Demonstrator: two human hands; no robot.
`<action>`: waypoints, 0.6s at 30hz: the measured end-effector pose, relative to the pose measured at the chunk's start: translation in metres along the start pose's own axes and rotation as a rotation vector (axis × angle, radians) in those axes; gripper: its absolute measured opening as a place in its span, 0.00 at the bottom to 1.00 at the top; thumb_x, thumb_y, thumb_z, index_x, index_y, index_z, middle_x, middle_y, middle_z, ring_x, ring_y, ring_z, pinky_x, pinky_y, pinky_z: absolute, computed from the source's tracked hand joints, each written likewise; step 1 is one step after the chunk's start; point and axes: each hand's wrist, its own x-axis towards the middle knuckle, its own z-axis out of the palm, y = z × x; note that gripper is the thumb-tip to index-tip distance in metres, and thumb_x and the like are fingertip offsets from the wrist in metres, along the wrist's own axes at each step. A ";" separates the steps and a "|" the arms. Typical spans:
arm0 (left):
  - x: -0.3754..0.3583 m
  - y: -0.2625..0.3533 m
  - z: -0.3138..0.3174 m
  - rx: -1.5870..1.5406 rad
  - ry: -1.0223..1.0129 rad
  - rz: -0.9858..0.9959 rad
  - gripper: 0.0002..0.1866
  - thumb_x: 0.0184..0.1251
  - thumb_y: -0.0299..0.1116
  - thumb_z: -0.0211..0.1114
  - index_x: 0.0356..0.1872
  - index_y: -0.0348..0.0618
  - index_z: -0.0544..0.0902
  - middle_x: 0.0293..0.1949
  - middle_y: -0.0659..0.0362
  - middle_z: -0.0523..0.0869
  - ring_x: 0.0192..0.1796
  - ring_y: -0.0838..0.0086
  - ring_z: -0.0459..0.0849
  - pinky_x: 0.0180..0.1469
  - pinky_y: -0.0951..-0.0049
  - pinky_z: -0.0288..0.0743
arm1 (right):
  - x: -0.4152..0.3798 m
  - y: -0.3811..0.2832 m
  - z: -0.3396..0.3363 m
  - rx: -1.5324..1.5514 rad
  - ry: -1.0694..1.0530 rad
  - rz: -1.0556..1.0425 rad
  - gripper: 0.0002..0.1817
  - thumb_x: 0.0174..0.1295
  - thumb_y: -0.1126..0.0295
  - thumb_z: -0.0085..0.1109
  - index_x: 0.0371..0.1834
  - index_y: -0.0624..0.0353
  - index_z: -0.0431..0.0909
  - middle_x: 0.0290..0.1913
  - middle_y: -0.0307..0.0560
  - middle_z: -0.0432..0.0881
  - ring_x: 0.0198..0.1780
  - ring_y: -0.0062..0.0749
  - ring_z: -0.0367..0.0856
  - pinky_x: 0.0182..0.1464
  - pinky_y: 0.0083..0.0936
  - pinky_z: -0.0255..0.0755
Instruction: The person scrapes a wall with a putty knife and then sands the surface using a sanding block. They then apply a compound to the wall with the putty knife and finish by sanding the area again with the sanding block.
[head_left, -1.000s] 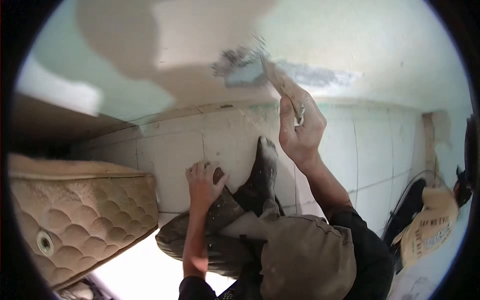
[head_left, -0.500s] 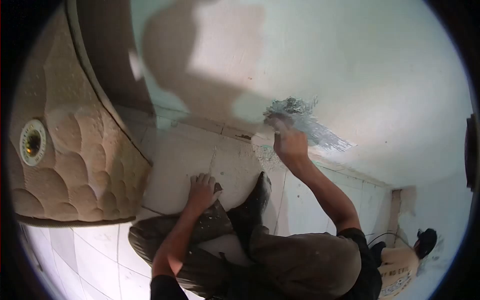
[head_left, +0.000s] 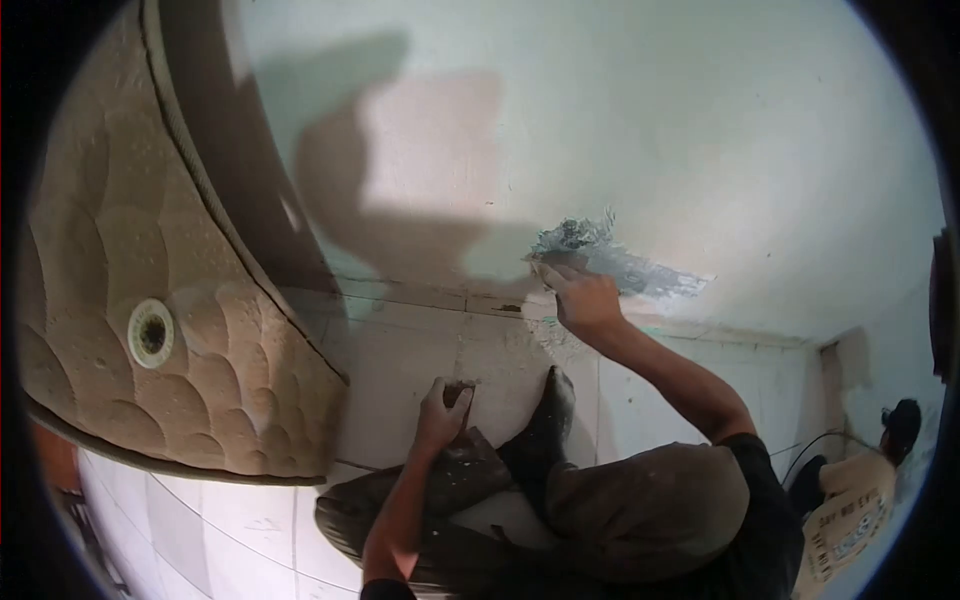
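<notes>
My right hand (head_left: 592,303) grips a flat dark scraper (head_left: 566,260) against the lower wall. Its blade lies at a rough grey patch (head_left: 640,272) where the pale green paint has flaked away; my fingers partly cover the tool. Down by my bent leg, my left hand (head_left: 438,418) is closed around a small dark brown flat piece (head_left: 459,391), whose exact kind I cannot make out. Whitish crumbs (head_left: 560,340) lie on the floor tiles below the patch.
A quilted mattress (head_left: 230,380) with a round vent leans at the left. My dark shoe (head_left: 553,400) rests on the tiles near the wall. Another person (head_left: 850,500) in a cap and printed beige shirt sits at the far right, beside a dark cable (head_left: 815,440).
The view has shifted, so most things sit lower and further right. My left hand has lifted off my leg area, bringing the dark brown piece into clearer sight. The scraper remains at the patch.
</notes>
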 end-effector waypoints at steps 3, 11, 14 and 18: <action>0.004 -0.029 -0.001 -0.007 0.074 0.027 0.20 0.69 0.44 0.60 0.42 0.31 0.76 0.38 0.46 0.83 0.41 0.63 0.83 0.45 0.64 0.75 | 0.010 -0.007 -0.024 0.092 0.039 -0.022 0.30 0.49 0.77 0.56 0.61 0.49 0.74 0.51 0.50 0.82 0.41 0.43 0.85 0.38 0.37 0.79; 0.012 -0.058 0.000 -0.068 0.142 -0.110 0.20 0.74 0.45 0.52 0.43 0.33 0.77 0.34 0.54 0.82 0.31 0.72 0.81 0.34 0.71 0.77 | 0.009 0.007 -0.008 -0.007 -0.434 0.176 0.19 0.52 0.76 0.53 0.50 0.53 0.77 0.45 0.48 0.83 0.42 0.44 0.83 0.38 0.39 0.78; 0.021 -0.056 -0.009 -0.176 0.170 -0.131 0.21 0.73 0.47 0.53 0.44 0.34 0.76 0.30 0.57 0.80 0.25 0.75 0.79 0.27 0.73 0.77 | -0.001 0.001 -0.026 0.164 0.078 0.046 0.19 0.52 0.75 0.52 0.50 0.53 0.77 0.42 0.49 0.84 0.39 0.45 0.84 0.36 0.40 0.77; 0.016 -0.034 -0.009 -0.299 0.132 -0.300 0.19 0.70 0.45 0.59 0.45 0.36 0.76 0.28 0.57 0.81 0.22 0.76 0.79 0.23 0.74 0.76 | 0.009 0.015 -0.001 0.055 -0.065 0.110 0.20 0.51 0.76 0.53 0.49 0.52 0.78 0.38 0.47 0.83 0.40 0.44 0.83 0.34 0.40 0.76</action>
